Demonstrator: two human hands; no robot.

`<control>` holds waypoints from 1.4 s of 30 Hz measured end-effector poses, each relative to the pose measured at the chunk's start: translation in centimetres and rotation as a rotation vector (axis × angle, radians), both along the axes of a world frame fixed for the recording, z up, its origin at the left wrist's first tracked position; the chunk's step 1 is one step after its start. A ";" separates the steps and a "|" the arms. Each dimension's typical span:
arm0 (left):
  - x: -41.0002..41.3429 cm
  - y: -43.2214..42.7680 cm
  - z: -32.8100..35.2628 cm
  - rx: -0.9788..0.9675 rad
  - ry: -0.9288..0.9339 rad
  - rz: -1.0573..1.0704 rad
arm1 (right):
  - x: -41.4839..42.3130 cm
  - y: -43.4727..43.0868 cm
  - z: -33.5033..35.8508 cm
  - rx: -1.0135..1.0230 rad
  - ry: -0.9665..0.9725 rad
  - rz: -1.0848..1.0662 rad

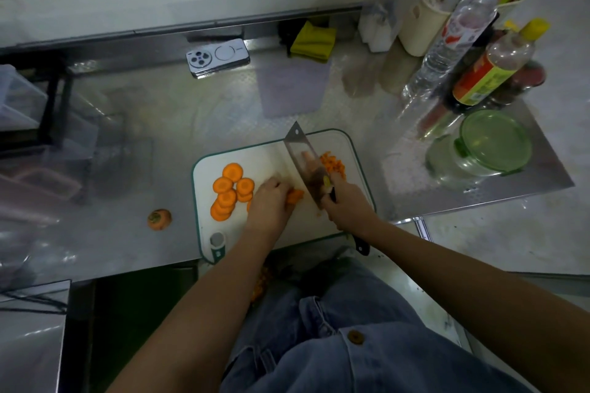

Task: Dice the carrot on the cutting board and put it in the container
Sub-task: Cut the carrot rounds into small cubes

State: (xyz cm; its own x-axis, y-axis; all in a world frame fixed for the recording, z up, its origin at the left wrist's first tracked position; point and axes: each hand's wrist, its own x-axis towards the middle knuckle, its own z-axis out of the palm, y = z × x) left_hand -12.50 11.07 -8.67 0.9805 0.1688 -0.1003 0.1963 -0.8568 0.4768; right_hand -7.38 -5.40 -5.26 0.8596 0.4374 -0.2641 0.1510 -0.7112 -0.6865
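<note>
While dicing is in hand, as I judge from my remote seat, the parts read as follows.

- **Counter** [127, 143]: steel, and it bears everything below.
- **Board** [271, 156]: white with a green rim, at the counter's near edge. All the carrot being worked lies on it.
- **Container** [493, 143]: glass, with a green lid that appears to be on. It stands on the counter right of the board and apart from it, and I see no carrot in it.
- **Cleaver** [303, 156]: the blade slants across the board's right half. I cannot tell whether its edge touches the board.
- **Right hand** [346, 204]: fingers wrapped round the cleaver's handle.
- **Left hand** [271, 201]: curled fingers pin a carrot piece [295, 195] to the board, just left of the blade.
- **Slices** [228, 195]: overlapping round discs on the board's left part, uncut.
- **Dice** [333, 164]: a small pile at the board's far right, beyond the blade.
- **Stub** [159, 219]: the carrot's top end, on the counter left of the board.

I judge that only a small share is diced and that no transfer has begun. The next move calls for the blade to come down through the pinned piece with the fingertips tucked clear, and then for the slices to be fed across. The lid, if it is on, must come off before any dice go in.
</note>
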 end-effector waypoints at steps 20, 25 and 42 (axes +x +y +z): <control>1.3 -0.1 0.3 -0.118 0.056 0.354 | -0.2 1.5 -0.1 -0.070 -0.149 0.102; 1.1 0.4 -0.1 -0.055 -0.043 0.293 | 0.3 1.6 0.0 -0.065 -0.145 0.082; 0.7 1.3 -0.8 0.107 -0.112 -0.114 | -0.8 1.4 0.3 -0.063 -0.104 0.040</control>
